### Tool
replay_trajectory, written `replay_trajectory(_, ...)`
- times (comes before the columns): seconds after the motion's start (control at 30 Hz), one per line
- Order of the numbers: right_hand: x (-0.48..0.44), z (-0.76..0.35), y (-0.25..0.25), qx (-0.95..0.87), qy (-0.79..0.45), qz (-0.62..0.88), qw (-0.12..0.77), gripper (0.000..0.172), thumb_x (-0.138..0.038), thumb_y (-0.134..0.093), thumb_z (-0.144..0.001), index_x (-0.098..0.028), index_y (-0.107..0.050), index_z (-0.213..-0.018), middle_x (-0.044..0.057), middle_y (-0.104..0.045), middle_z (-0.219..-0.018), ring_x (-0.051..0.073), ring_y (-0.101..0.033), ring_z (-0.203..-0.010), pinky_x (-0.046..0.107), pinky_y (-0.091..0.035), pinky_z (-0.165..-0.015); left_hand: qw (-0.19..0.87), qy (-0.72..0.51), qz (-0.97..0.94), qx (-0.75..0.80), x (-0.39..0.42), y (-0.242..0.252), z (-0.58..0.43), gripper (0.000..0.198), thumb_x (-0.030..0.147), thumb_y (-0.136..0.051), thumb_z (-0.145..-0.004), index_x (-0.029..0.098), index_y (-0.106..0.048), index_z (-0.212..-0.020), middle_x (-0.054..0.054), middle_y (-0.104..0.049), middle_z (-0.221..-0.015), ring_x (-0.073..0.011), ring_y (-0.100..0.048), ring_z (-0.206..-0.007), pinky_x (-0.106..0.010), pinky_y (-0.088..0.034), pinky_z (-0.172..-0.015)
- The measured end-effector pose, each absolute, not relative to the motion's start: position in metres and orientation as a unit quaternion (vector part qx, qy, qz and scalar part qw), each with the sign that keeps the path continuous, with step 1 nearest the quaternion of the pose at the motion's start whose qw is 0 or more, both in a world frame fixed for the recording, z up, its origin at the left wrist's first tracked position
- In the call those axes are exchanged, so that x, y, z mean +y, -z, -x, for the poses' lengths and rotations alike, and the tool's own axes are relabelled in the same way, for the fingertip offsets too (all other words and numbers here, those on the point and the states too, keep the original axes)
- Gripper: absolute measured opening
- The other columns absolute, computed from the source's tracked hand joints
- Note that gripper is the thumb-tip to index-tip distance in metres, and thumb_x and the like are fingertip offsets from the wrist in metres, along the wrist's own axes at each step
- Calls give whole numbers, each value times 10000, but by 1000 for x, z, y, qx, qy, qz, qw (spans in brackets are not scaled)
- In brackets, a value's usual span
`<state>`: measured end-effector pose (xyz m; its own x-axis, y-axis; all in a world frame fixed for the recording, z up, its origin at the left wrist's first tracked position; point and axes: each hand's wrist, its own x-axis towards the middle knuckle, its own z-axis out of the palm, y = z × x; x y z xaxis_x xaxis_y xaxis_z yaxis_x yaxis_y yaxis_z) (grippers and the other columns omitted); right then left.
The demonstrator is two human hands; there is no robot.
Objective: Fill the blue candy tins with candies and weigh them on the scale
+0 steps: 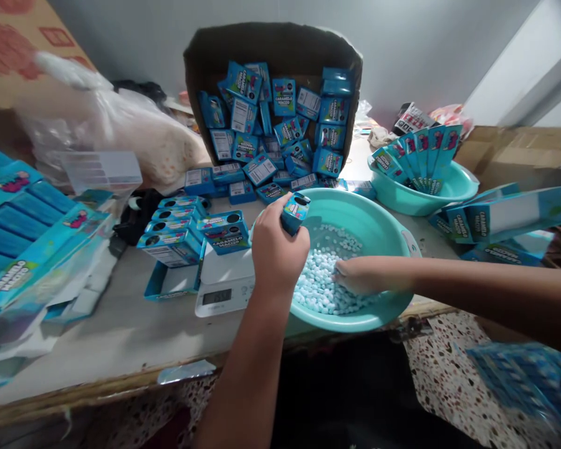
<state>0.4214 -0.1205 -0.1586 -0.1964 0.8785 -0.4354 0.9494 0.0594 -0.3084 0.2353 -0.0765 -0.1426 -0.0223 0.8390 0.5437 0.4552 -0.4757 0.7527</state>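
Note:
My left hand (280,249) is wrapped round a small blue candy box (295,212), held upright over the left rim of a turquoise basin (374,218). Inside the basin lies a heap of small pale candies (320,274). My right hand (355,274) reaches into the basin from the right, its fingers curled in among the candies; what they hold, if anything, is hidden. Left of the basin a blue box (224,233) stands on a white scale (224,293), whose display is lit but blurred. Several similar boxes (172,243) stand in a row beside it, above an open blue tray (156,284).
A cardboard carton (273,37) on its side spills blue boxes behind the basin. At right, a second turquoise basin (397,196) holds fanned blue cartons, with display cartons (518,215) nearby. Display packs (14,231) and a plastic bag (154,134) are at left.

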Motion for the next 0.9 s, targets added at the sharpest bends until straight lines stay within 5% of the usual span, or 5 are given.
replay_trajectory(0.23, -109, -388, 142, 672, 476, -566, -30, 335, -419, -451, -979, -254, -684, -1152, 76, -715, -1138, 217, -680, -905, 337, -554, -705, 187, -564, -653, 470, -75, 143, -234, 582, 43, -627, -711, 198, -665, -1271, -71, -707, -1266, -259, -651, -1200, -380, -494, -1104)
replay_trajectory(0.33, -82, -396, 148, 758, 411, -495, -110, 235, -297, -546, -921, -217, -715, -1064, 67, -712, -1090, 232, -644, -1000, 364, -505, -910, 194, -583, -628, 477, -75, 140, -234, 576, 43, -638, -698, 212, -673, -1248, -54, -708, -1266, -256, -651, -1203, -370, -499, -1106)
replay_trajectory(0.43, -58, -405, 165, 773, 341, -508, -168, 336, -365, -470, -982, -151, -679, -1137, 146, -623, -1302, 301, -515, -1262, 451, -310, -1142, 212, -592, -607, 486, -74, 137, -236, 579, 48, -650, -691, 218, -672, -1244, -51, -707, -1270, -266, -654, -1195, -397, -506, -1101)
replay_trajectory(0.6, -68, -390, 188, 763, 406, -481, -146, 394, -409, -525, -955, -168, -642, -1244, 136, -477, -1547, 292, -323, -1486, 415, -114, -1247, 219, -600, -600, 482, -72, 138, -236, 589, 33, -639, -683, 190, -670, -1249, -74, -704, -1284, -276, -647, -1193, -424, -500, -1101)
replay_trajectory(0.9, -132, -369, 163, 662, 542, -501, -129, 458, -573, -473, -951, -273, -694, -1217, 78, -600, -1450, 284, -471, -1428, 411, -310, -1216, 209, -537, -667, 472, -62, 144, -239, 579, 68, -610, -724, 168, -637, -1294, -110, -691, -1306, -293, -624, -1246, -422, -473, -1118)
